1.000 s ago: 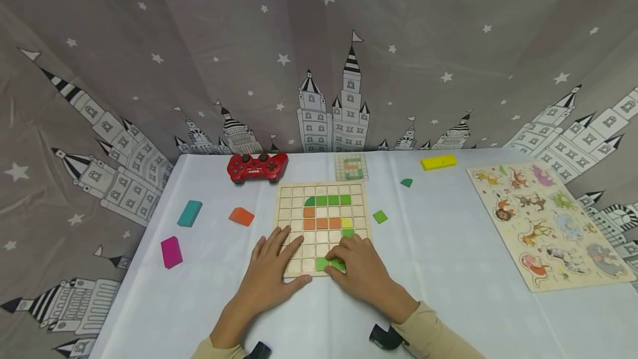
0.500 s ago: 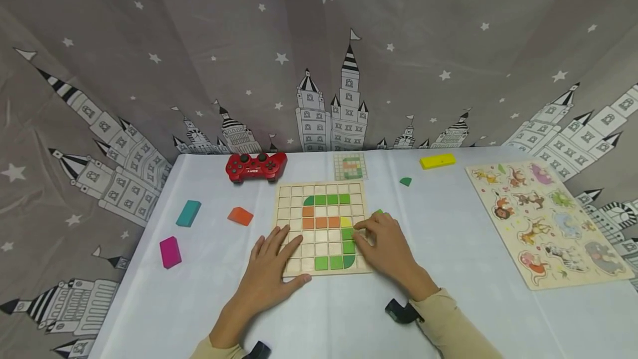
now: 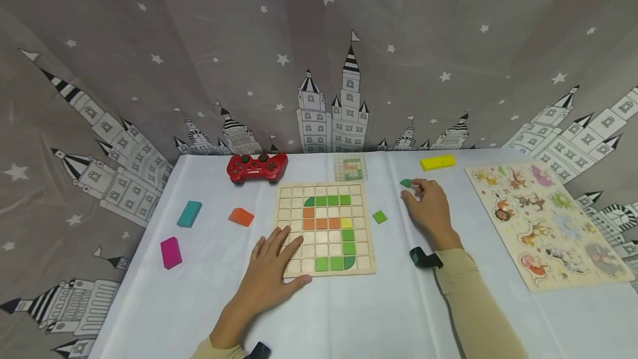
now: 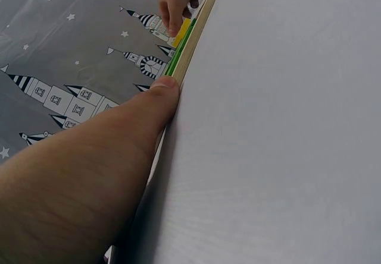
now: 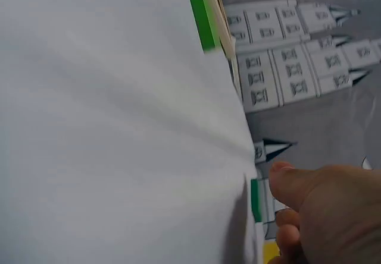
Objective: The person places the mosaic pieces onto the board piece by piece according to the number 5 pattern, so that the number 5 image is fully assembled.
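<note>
My left hand (image 3: 273, 265) rests with spread fingers on the lower left of a wooden grid board (image 3: 294, 237); its thumb lies at the near edge. In the left wrist view, the left hand (image 4: 143, 115) is beside the board's edge (image 4: 199, 35). Green, orange and yellow tiles form a bent line in the grid, among them a yellow tile (image 3: 346, 223). To the board's right, my right hand (image 3: 432, 209) reaches to a dark green quarter-round tile (image 3: 406, 183). Index fingertip and tile meet or nearly meet; the thumb is apart from it. A light green square tile (image 3: 380, 216) lies nearer the board.
A small pattern card (image 3: 351, 167) stands behind the board, with a red game controller (image 3: 257, 168) to its left. Leftward lie orange (image 3: 241, 216), teal (image 3: 189, 213) and magenta (image 3: 171, 252) blocks. A yellow block (image 3: 438, 162) and an animal puzzle board (image 3: 545, 220) are rightward.
My right hand has left the board's lower right and moved right and away to the dark green tile, uncovering the green tiles in the grid. The left hand has stayed put.
</note>
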`<state>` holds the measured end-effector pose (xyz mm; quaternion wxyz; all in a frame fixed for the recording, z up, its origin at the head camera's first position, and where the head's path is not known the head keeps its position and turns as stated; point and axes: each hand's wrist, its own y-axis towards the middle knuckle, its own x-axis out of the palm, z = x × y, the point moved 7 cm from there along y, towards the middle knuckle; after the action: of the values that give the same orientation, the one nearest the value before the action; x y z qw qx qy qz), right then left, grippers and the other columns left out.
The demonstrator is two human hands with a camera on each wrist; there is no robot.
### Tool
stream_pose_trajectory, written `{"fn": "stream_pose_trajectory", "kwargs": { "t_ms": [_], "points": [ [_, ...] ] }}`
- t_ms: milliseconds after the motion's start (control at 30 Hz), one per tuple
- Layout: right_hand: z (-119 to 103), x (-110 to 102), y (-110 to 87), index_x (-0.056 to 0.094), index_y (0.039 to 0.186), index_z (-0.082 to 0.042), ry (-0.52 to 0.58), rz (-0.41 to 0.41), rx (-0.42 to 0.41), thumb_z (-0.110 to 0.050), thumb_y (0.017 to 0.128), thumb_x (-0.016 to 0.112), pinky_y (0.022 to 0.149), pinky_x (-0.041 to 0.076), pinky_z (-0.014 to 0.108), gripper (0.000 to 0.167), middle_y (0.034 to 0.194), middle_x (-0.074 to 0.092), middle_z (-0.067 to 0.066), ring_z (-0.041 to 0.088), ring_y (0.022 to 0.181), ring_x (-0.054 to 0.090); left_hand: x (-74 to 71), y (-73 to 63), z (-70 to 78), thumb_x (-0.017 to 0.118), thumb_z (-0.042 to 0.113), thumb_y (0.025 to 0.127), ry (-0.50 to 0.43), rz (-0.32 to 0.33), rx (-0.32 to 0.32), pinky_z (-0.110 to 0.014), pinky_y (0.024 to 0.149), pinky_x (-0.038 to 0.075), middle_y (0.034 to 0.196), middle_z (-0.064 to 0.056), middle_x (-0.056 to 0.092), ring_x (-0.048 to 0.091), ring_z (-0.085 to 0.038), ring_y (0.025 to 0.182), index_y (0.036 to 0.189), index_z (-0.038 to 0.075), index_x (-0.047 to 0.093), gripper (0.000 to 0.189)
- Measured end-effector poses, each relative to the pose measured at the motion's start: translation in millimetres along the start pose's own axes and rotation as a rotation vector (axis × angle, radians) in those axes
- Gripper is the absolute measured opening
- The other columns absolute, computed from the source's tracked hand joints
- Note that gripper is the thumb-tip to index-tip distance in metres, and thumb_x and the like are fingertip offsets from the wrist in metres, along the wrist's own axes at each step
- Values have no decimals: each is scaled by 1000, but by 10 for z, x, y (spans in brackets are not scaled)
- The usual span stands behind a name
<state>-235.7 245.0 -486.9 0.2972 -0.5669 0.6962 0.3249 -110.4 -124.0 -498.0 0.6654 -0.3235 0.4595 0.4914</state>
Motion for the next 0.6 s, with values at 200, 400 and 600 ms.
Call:
{"fn": "stream_pose_trajectory", "kwargs": {
  "t_ms": [200, 400, 600],
  "points": [
    [142, 60, 210, 64, 130, -4, -60, -17, 68, -35, 101, 62, 80, 46, 43, 43, 107, 56, 15, 31, 97, 51, -12, -15, 3, 67, 69, 84, 3, 1, 3, -60, 126, 17, 167, -9, 32, 21, -33, 157, 155, 27, 45, 86],
    [191, 55, 180, 58, 144, -7, -54, 9, 35, -17, 106, 44, 93, 51, 56, 42, 125, 61, 24, 43, 116, 57, 2, -15, 15, 68, 67, 84, -6, -5, 1, -59, 126, 15, 167, -9, 31, 20, -33, 158, 155, 26, 44, 86],
    [195, 90, 144, 59, 135, 1, -19, 46, 85, -39, 99, 61, 93, 47, 53, 54, 116, 58, 22, 39, 109, 53, 0, -10, 16, 69, 66, 84, -17, -9, -3, -59, 126, 14, 167, -10, 31, 20, -33, 158, 155, 25, 45, 86]
  ]
}}
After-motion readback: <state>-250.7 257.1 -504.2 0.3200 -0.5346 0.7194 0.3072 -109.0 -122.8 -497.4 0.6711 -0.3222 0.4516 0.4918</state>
